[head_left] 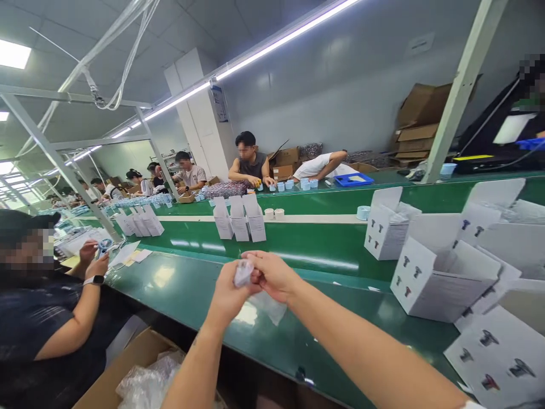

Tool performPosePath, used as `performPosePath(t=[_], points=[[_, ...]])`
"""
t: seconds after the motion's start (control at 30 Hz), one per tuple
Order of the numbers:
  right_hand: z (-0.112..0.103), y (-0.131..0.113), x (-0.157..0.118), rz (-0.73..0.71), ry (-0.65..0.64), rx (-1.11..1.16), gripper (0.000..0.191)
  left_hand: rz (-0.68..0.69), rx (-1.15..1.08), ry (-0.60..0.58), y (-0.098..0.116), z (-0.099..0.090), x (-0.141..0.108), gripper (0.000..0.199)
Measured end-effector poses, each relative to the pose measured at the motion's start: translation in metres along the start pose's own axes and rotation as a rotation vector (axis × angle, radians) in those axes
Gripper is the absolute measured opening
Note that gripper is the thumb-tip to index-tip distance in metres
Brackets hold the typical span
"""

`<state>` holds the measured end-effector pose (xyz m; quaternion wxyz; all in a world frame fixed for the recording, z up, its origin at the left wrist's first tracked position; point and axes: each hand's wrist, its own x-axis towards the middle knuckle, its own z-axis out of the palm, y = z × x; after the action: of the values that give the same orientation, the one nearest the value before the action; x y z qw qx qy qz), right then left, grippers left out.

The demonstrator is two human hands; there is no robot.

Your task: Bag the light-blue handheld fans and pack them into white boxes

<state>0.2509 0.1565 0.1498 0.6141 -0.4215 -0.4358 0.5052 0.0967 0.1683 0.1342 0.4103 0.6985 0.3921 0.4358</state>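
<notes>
Over the green table (pixel 183 287), both of my hands are close together at a clear plastic bag (pixel 271 307). My left hand (pixel 229 289) is closed around a small whitish, plastic-wrapped item at the bag's upper end. Fingers of my right hand (pixel 272 275) pinch the plastic beside it, touching the same bundle. The loose part of the bag hangs below my right hand. What is inside the wrapping is too small to make out.
Open white boxes (pixel 443 284) crowd the right side. Three upright white boxes (pixel 239 218) stand beyond my hands. A co-worker (pixel 51 307) sits at left, near a carton (pixel 128 363) of plastic bags. More people work across the line.
</notes>
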Motion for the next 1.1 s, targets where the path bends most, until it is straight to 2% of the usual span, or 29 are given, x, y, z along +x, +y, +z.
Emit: performPosePath(t=[0.03,0.07,0.17,0.3,0.37,0.43,0.57,0.63,0.73,0.8,0.87,0.93,1.0,1.07,1.1], points=[[-0.008,0.003,0.011,-0.025,0.017,-0.041,0.032,-0.045,-0.007,0.004,-0.005,0.000,0.007,0.039],[-0.020,0.005,0.026,-0.055,0.049,-0.089,0.034,-0.078,-0.023,0.013,-0.010,-0.002,0.018,0.033],[-0.070,0.004,0.087,-0.147,0.155,-0.257,0.041,-0.051,-0.062,0.055,-0.016,-0.015,0.063,0.037],[-0.132,0.008,0.179,-0.179,0.082,-0.472,0.083,0.099,-0.152,0.053,-0.008,-0.023,0.146,0.037],[-0.152,0.015,0.217,-0.172,0.023,-0.548,0.086,0.144,-0.254,0.045,-0.002,-0.016,0.189,0.040],[-0.167,0.025,0.248,-0.164,-0.032,-0.598,0.078,0.178,-0.359,0.043,0.002,-0.002,0.228,0.042],[-0.186,0.045,0.285,-0.162,-0.144,-0.626,0.063,0.253,-0.506,0.058,-0.003,0.034,0.288,0.041],[-0.189,0.052,0.291,-0.167,-0.175,-0.627,0.064,0.267,-0.542,0.077,-0.010,0.048,0.306,0.041],[-0.192,0.052,0.285,-0.167,-0.183,-0.643,0.083,0.257,-0.512,0.078,-0.022,0.057,0.318,0.037],[-0.198,0.042,0.271,-0.156,-0.169,-0.677,0.090,0.254,-0.363,0.053,-0.028,0.052,0.316,0.029],[-0.209,0.028,0.250,-0.143,-0.146,-0.726,0.088,0.286,-0.122,0.000,-0.028,0.045,0.310,0.018],[-0.223,0.014,0.225,-0.129,-0.122,-0.773,0.084,0.333,0.066,-0.055,-0.023,0.041,0.302,0.010],[-0.235,0.003,0.200,-0.113,-0.106,-0.805,0.079,0.364,0.137,-0.095,-0.012,0.046,0.293,0.006],[-0.243,-0.003,0.181,-0.102,-0.094,-0.812,0.075,0.452,0.260,-0.165,0.008,0.060,0.285,0.013],[-0.245,-0.004,0.174,-0.101,-0.088,-0.808,0.075,0.536,0.373,-0.240,0.020,0.071,0.280,0.018]])
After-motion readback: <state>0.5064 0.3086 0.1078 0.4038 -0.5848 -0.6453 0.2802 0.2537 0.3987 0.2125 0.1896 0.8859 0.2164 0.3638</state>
